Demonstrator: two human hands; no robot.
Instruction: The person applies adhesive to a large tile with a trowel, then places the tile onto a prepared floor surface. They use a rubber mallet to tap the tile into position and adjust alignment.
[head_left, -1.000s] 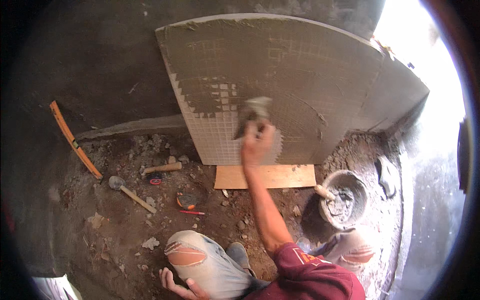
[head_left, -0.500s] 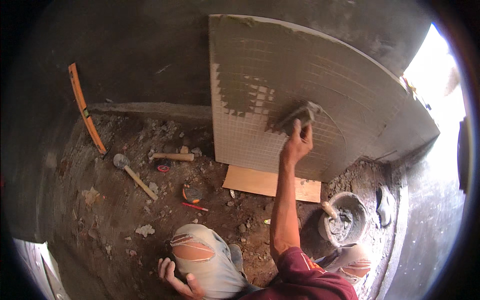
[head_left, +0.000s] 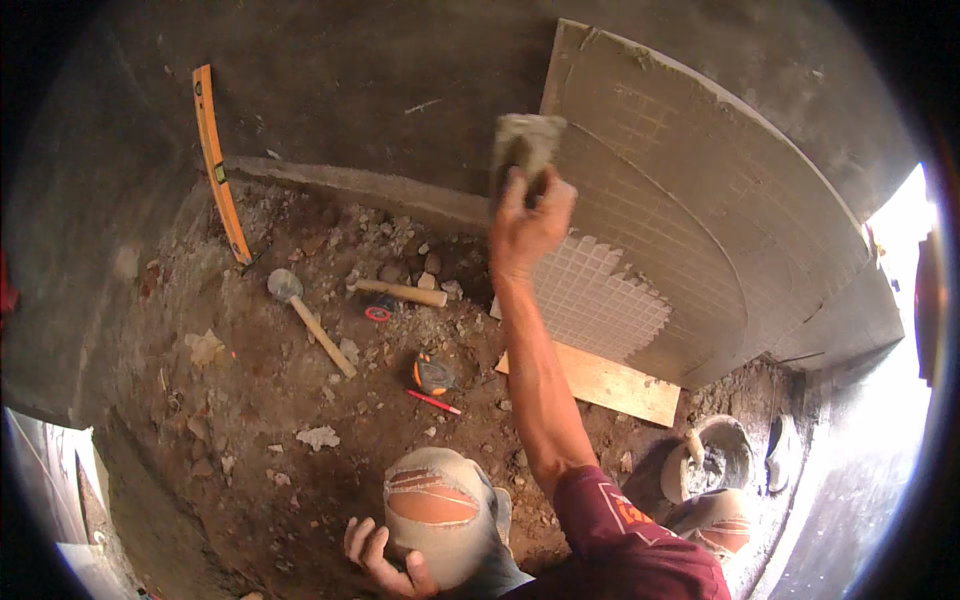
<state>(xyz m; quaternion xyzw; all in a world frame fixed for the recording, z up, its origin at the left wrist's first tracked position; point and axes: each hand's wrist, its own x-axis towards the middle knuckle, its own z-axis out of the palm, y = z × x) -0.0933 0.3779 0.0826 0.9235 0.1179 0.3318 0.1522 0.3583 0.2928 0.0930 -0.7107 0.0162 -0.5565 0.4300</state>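
My right hand (head_left: 531, 222) is raised and closed round a mortar-smeared trowel (head_left: 528, 137) at the left edge of a large tile panel (head_left: 690, 215). The panel leans against the dark wall, its gridded back mostly coated in grey mortar. A patch of bare grid (head_left: 603, 300) shows low on the left, beside my forearm. The trowel's handle is partly hidden by my fingers. My left hand (head_left: 388, 560) is empty, its fingers apart and curved beside my knee in torn jeans.
A wooden board (head_left: 620, 385) lies under the panel. A mortar bucket (head_left: 722, 455) stands at the right. On the rubble floor lie a mallet (head_left: 312, 322), a hammer (head_left: 402, 292), a tape measure (head_left: 433, 373) and a red pencil (head_left: 434, 402). An orange spirit level (head_left: 219, 172) leans on the wall.
My right hand has carried the trowel up and left to the panel's edge. Mortar now covers the upper-left grid that was bare. The view has shifted left; my left hand stays by the knee.
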